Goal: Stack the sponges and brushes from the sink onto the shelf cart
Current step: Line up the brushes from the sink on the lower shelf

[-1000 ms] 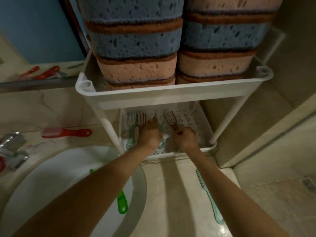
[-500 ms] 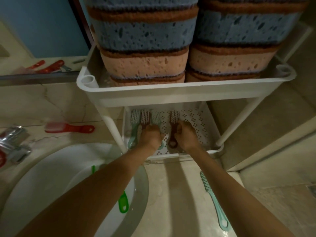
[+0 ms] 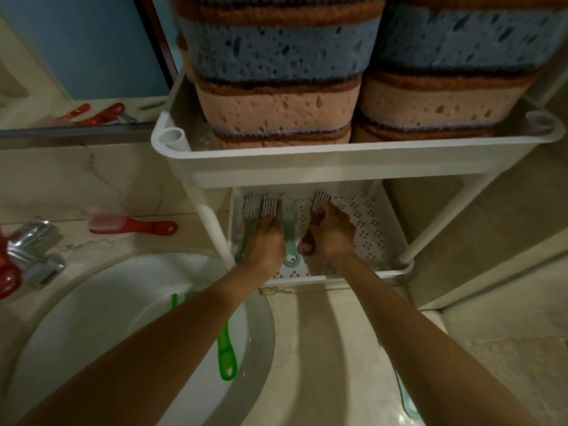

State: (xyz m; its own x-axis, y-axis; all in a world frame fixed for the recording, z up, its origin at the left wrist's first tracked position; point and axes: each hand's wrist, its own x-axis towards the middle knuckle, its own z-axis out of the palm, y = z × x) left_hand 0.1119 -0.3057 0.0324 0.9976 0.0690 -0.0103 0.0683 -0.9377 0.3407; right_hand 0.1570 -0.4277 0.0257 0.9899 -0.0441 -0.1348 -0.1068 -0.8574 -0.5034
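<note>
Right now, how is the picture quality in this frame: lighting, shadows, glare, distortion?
Head view: the light is dim and warm-tinted; wide-angle distortion bows the upper rim of the shelf cart; forearm shadows streak the countertop; glare sits on the faucet; the left hand and the right hand, which grips the brown brush, are dark and soft-edged under the upper tray.

My left hand (image 3: 266,244) and right hand (image 3: 330,236) are bare. My left forearm (image 3: 172,342) and right forearm (image 3: 415,333) are bare too, uncovered from the wrists to the frame's lower edge, long and slim, in dim light.
</note>
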